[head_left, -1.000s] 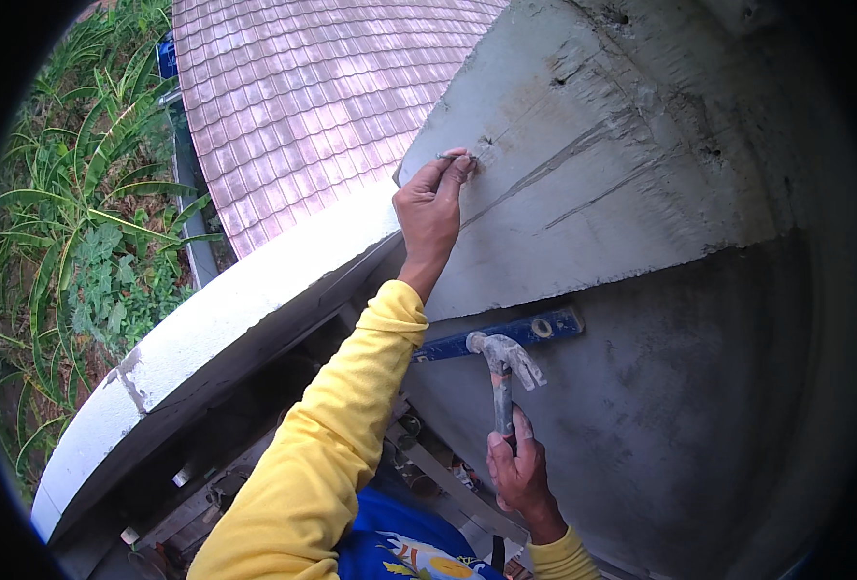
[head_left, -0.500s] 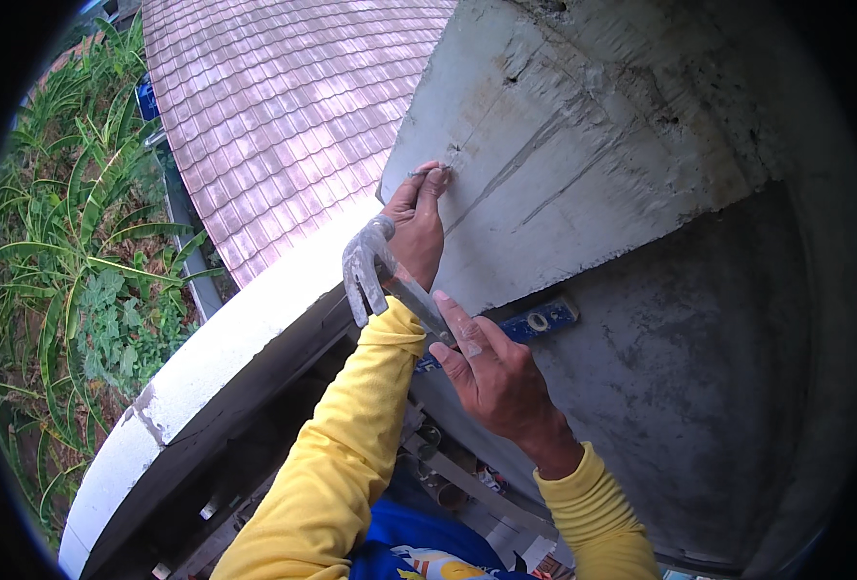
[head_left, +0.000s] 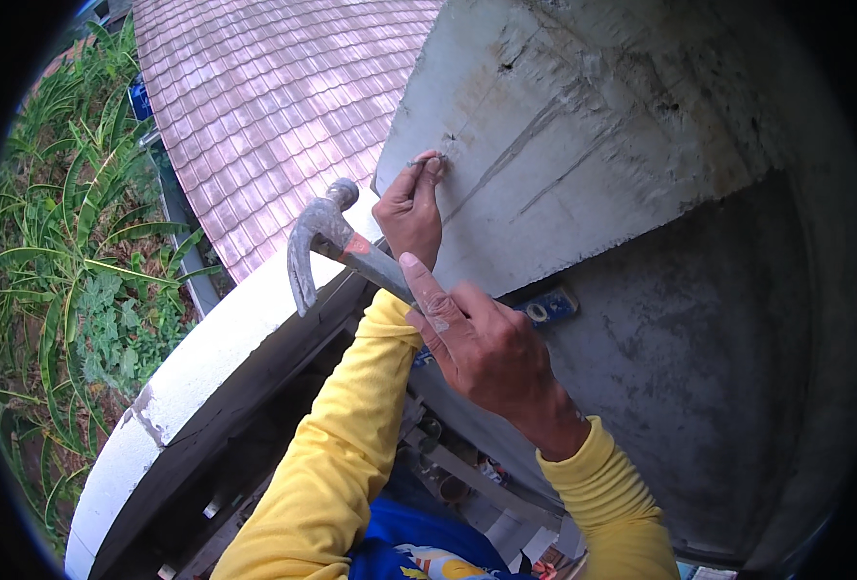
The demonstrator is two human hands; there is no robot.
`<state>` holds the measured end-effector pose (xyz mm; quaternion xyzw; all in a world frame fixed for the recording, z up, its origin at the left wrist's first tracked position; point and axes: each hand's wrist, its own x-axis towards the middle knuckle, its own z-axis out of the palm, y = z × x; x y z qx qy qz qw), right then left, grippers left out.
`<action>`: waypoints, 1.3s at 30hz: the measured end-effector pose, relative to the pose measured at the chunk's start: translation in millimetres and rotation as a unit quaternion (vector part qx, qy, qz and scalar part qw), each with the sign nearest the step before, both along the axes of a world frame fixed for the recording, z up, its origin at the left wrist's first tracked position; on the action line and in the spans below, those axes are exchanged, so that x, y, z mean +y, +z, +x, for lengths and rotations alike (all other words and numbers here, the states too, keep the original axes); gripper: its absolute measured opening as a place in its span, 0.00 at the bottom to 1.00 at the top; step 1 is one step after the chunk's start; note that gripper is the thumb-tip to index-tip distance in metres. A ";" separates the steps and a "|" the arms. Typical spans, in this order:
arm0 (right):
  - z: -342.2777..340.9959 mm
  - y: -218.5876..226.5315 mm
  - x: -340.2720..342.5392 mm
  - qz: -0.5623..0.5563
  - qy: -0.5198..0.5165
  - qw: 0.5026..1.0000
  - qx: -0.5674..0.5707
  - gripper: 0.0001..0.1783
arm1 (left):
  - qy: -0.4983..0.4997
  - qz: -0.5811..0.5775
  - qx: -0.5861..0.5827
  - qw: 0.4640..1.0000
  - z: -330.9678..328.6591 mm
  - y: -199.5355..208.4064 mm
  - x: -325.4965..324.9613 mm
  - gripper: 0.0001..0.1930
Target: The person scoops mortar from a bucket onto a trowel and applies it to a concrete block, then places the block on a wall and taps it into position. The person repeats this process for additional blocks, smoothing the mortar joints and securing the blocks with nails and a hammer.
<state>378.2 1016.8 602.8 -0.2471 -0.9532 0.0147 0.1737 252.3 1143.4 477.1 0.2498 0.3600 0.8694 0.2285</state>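
My left hand (head_left: 411,220) is raised to the grey concrete face (head_left: 506,184), pinching a small nail (head_left: 416,161) between thumb and fingertips. The nail's inner end is at the concrete; whether it has gone in I cannot tell. My right hand (head_left: 496,356) is closed round the handle of a worn claw hammer (head_left: 324,228), with one finger stretched along the handle. The hammer's head is to the left of my left wrist, apart from the nail, with its claw hanging toward the lower left. The handle crosses in front of my left forearm.
A blue spirit level (head_left: 552,306) lies partly behind my right hand, below the concrete's lower edge. A white curved ledge (head_left: 206,372) runs along the left. Beyond it are a reddish tiled roof (head_left: 284,106) and green plants (head_left: 81,251). Clutter shows far below between my arms.
The hammer has swung to the left and slightly up, away from the nail. My right hand has shifted a little left with it. My left hand keeps its pinch on the nail.
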 end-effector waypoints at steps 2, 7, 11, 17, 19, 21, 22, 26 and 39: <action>-1.4 -2.1 12.1 0.020 -0.008 1.000 0.014 0.33 | 0.009 -0.009 -0.001 1.000 2.3 -1.3 2.6 0.11; -3.3 -8.4 14.8 0.039 -0.037 0.999 -0.006 0.34 | 0.032 0.011 -0.024 0.999 4.7 -0.8 10.6 0.09; -9.8 9.3 -5.1 0.069 0.085 0.994 -0.010 0.34 | 0.029 -0.008 0.025 0.999 -1.7 -2.1 2.5 0.10; -6.5 -5.4 15.4 0.032 -0.079 0.996 -0.022 0.34 | 0.046 -0.021 0.013 0.999 0.3 -11.9 17.1 0.09; -9.8 -1.9 5.4 0.035 -0.041 0.999 -0.004 0.34 | 0.041 0.025 0.008 0.999 3.3 -13.8 16.5 0.09; -12.0 9.2 -6.4 0.062 0.055 0.997 -0.008 0.34 | 0.044 -0.014 0.045 0.998 1.5 -8.2 8.7 0.10; -11.9 12.5 -9.4 0.074 0.102 0.992 -0.010 0.34 | 0.045 -0.034 0.063 0.996 1.1 -5.2 5.2 0.10; -11.4 -10.5 21.9 0.090 -0.032 0.995 -0.009 0.36 | 0.048 0.038 -0.006 0.998 -6.8 -1.1 15.7 0.09; 1.2 -1.9 23.9 0.104 -0.026 0.993 -0.045 0.37 | 0.133 -0.088 0.160 0.974 -3.6 1.4 5.3 0.09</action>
